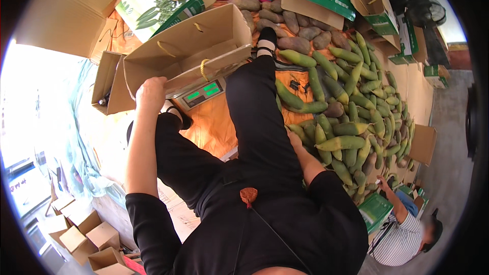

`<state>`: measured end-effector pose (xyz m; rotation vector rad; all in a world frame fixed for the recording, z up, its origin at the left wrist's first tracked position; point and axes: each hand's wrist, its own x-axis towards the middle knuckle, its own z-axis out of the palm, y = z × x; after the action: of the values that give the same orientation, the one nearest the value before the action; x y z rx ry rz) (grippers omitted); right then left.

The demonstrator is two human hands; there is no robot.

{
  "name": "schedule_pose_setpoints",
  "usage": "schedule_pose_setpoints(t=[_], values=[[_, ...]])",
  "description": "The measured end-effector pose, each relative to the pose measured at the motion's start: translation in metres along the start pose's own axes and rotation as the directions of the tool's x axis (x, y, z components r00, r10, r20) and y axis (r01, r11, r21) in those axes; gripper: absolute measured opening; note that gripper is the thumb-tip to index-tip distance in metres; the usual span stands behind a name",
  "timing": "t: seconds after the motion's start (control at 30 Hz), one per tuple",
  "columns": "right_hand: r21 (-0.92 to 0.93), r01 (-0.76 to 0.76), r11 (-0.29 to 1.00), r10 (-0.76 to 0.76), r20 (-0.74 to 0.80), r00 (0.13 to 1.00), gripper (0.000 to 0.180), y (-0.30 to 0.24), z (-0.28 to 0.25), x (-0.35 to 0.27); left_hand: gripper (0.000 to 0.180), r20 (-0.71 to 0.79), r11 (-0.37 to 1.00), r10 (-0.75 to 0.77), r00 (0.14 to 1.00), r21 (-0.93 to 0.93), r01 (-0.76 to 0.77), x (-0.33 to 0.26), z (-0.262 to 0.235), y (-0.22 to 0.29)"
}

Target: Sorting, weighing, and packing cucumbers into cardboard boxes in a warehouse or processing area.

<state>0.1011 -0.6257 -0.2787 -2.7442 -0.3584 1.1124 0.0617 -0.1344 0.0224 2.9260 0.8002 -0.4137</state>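
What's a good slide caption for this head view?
Left hand grips an open cardboard box on a scale; right hand reaches into green fruits.

Open brown cardboard box [188, 51] tilted on scale; green-yellow fruit [340, 143] piled right.

The left hand [150, 93] gripped the open cardboard box [191, 46] on the scale [202, 93] at eleven o'clock; the right hand [294, 137] reached the green fruits [351, 117] at three.
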Motion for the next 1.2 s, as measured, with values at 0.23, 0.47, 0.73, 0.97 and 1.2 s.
schedule_pose_setpoints(t=[0.23, 0.47, 0.73, 0.97, 1.2], values=[[0.050, 0.032, 0.998, -0.036, 0.079, 0.996, 0.025, 0.001, -0.012, 0.006, 0.009, -0.061, 0.986, 0.111, 0.992, -0.118, -0.118, -0.002, 0.006, 0.002], [-0.029, -0.066, 0.997, 0.066, -0.013, 0.998, 0.055, -0.024, -0.027, 0.008, 0.014, -0.120, 0.967, 0.154, 0.981, -0.187, -0.175, -0.003, 0.006, 0.005], [-0.484, 0.132, 0.865, -0.168, -0.032, 0.985, 0.026, -0.054, -0.084, -0.002, 0.016, -0.015, 0.947, 0.090, 0.996, -0.308, -0.091, -0.005, 0.003, 0.002], [-0.492, -0.292, 0.821, 0.090, -0.392, 0.915, 0.026, 0.004, -0.149, 0.001, 0.016, -0.023, 0.941, 0.084, 0.996, -0.328, -0.087, -0.004, 0.006, -0.002], [-0.445, -0.312, 0.840, 0.190, -0.298, 0.936, 0.039, 0.019, -0.170, -0.006, 0.017, -0.005, 0.963, 0.100, 0.995, -0.250, -0.098, -0.005, 0.003, 0.003]])
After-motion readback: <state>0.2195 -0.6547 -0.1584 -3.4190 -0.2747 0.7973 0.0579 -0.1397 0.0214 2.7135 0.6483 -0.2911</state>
